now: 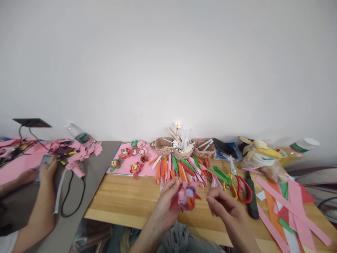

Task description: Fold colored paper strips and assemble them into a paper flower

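Note:
My left hand [167, 202] is closed around a paper flower [188, 197] with pink, lilac and orange petals, held above the wooden table's front part. To the right of the flower and apart from it, my right hand [226, 207] has thumb and forefinger pressed together; whatever they pinch, if anything, is too small to make out. Behind both hands lies a fan of folded paper strips [181, 170] in orange, green, white and pink. Red-handled scissors [244, 189] and yellow-handled scissors [231, 186] rest just beyond my right hand.
Finished paper flowers [135, 168] sit on a pink sheet [131, 158]. Small woven baskets [164, 146] hold sticks and rolls. At right are a black-handled tool [252, 200], loose paper strips [289, 203], a banana peel [258, 147] and a bottle [297, 149]. A co-worker's hands [47, 170] hold a phone.

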### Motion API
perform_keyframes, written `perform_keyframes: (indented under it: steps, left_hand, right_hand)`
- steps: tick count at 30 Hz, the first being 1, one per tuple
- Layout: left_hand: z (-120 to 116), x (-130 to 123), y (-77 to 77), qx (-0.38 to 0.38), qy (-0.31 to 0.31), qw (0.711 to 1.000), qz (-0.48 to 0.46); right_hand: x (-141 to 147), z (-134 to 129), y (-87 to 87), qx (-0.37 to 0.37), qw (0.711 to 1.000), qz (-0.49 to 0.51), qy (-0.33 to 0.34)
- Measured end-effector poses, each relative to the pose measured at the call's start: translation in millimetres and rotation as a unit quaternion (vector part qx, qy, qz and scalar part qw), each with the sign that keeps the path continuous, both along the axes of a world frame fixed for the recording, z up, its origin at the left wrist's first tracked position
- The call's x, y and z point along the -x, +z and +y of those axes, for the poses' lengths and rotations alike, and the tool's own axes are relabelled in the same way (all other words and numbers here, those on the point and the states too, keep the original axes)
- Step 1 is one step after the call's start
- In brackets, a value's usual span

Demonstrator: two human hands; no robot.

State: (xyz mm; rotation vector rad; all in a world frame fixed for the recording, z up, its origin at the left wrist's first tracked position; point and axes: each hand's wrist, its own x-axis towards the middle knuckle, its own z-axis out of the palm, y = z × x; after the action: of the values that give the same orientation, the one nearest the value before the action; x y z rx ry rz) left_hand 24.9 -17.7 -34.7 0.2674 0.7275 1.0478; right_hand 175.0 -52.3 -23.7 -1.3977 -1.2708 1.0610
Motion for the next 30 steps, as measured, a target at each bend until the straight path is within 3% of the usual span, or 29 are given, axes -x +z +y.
perform_keyframes:
  steps: [2, 4, 10, 18, 21, 25, 30]
  left_hand:
    - [1, 0, 1.0, -0.006, -0.019, 1.000, -0.017]
    - [2, -1, 0.0, -0.021, -0.023, 0.999, -0.026]
    - [0, -5, -6.0, -0.066, -0.018, 0.998, 0.009]
    - [-1, 9, 3.4, -0.158, -0.039, 0.969, 0.189]
    - [-2, 15, 10.1, -0.222, -0.051, 0.932, 0.281]
    - [-6, 17, 12.4, -0.303, -0.042, 0.857, 0.415]
    - [-10, 15, 8.7, -0.403, 0.009, 0.785, 0.470]
  right_hand:
    - [-1, 1, -6.7, -0.080, 0.996, -0.013, -0.034]
    - [0, 2, -11.9, -0.131, 0.991, -0.033, -0.021]
    - [13, 6, -10.6, -0.165, 0.983, -0.072, 0.018]
    - [16, 7, 0.7, -0.231, 0.967, -0.107, 0.017]
    - [14, 4, 4.0, -0.243, 0.959, -0.141, 0.028]
    - [15, 4, 5.5, -0.274, 0.946, -0.173, 0.028]
    - [16, 7, 4.6, -0.325, 0.926, -0.190, 0.028]
